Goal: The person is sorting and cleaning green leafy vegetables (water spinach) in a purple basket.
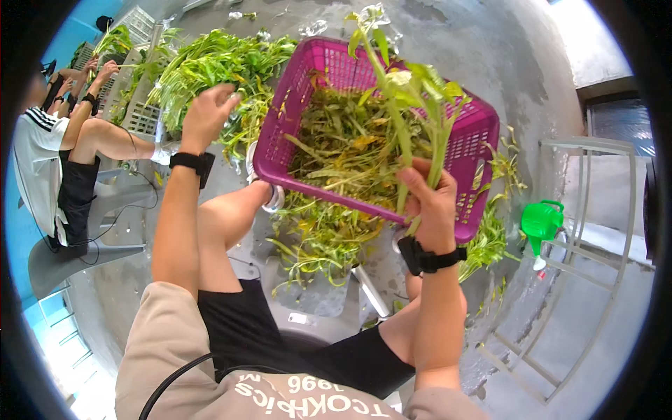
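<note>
My right hand (431, 202) grips a few thick green stalks of a leafy vegetable (401, 128), probably water spinach. Their leafy tops lean up and away from me over a magenta plastic basket (485, 126). Inside the basket lies a heap of wilted, yellowing stems and leaves (346, 152). To the basket's left, my left hand (207, 115) hovers in front of a large pile of fresh greens (220, 60). Its fingers are loosely bent and slightly blurred, with nothing clearly held between them.
Loose trimmings (325, 236) litter the floor between my legs, and more greens (485, 241) lie right of the basket. A green watering can (542, 220) stands beside a metal frame (625, 210). At left, a seated person (39, 157) handles greens by pale crates (142, 118).
</note>
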Demonstrator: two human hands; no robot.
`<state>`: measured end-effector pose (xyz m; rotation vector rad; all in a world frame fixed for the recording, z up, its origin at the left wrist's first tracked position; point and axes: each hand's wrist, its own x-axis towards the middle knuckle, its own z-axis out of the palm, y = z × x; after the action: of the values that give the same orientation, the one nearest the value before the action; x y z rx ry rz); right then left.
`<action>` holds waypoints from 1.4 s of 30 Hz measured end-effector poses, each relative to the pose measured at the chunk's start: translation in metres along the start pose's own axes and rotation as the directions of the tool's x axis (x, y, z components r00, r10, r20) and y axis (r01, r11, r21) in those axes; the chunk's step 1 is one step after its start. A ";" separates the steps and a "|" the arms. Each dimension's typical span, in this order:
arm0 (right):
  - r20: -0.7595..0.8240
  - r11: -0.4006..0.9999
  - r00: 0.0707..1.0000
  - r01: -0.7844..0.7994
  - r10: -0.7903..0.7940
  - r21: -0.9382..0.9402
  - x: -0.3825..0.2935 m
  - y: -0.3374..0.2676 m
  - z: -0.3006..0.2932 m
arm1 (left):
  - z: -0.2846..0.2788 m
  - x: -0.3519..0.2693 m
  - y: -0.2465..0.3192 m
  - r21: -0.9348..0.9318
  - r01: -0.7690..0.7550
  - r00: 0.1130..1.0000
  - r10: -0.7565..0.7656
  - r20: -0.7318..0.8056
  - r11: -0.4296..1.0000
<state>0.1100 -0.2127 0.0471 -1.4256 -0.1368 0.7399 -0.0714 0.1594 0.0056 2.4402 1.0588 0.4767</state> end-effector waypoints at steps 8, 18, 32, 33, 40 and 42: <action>0.084 1.000 0.996 0.003 -0.001 -0.020 0.006 0.010 0.006 | 0.001 0.007 0.016 -0.052 -0.078 0.996 0.076 -0.038 0.996; 0.105 0.999 0.994 0.014 -0.010 -0.040 0.008 0.019 0.018 | 0.034 -0.037 0.129 -0.582 -0.016 0.967 0.160 0.196 0.813; -0.008 0.998 0.999 0.047 -0.047 -0.030 0.013 0.024 0.022 | 0.074 -0.059 0.181 -0.772 0.062 0.829 0.397 0.393 0.633; -0.009 0.999 0.999 0.036 -0.037 -0.034 0.014 0.025 0.021 | 0.075 -0.060 0.180 -0.771 0.063 0.830 0.396 0.393 0.633; -0.031 0.997 0.998 0.057 -0.058 -0.046 0.013 0.026 0.021 | 0.076 -0.062 0.182 -0.748 0.039 0.785 0.442 0.433 0.663; -0.036 1.000 0.999 0.010 -0.009 0.020 0.012 0.024 0.023 | 0.076 -0.062 0.182 -0.746 0.050 0.776 0.445 0.448 0.664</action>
<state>0.0985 -0.1881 0.0246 -1.4176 -0.1080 0.7054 0.0334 -0.0175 0.0263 1.7543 0.2046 0.1050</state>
